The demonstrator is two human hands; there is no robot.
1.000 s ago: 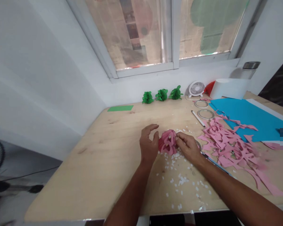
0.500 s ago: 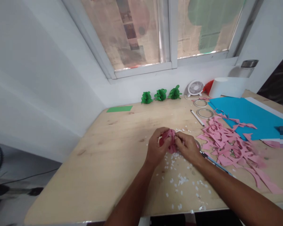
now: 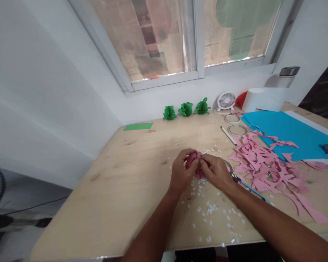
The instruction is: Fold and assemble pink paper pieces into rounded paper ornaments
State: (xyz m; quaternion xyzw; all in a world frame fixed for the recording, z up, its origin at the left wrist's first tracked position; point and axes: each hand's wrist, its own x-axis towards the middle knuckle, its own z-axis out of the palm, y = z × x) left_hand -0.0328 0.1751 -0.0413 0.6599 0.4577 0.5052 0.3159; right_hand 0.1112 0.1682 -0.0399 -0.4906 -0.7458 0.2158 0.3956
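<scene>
A pink paper flower (image 3: 194, 162) sits between both my hands near the middle of the wooden table (image 3: 125, 189). My left hand (image 3: 181, 171) cups it from the left with fingers curled over its top. My right hand (image 3: 216, 171) presses it from the right, fingers closed on the petals. Most of the flower is hidden by my fingers. Small white paper bits (image 3: 211, 208) lie scattered just below my hands.
A heap of pink paper offcuts (image 3: 265, 170) lies right of my hands, over blue paper sheets (image 3: 287, 133). Three green paper flowers (image 3: 186, 109), a small white fan (image 3: 225, 100), tape rings (image 3: 237, 130), a pen (image 3: 228, 135) and a green slip (image 3: 138, 126) sit farther back.
My left hand, open beside the flower a second ago, has closed over it. Both hands now squeeze the flower together; the flower shows less.
</scene>
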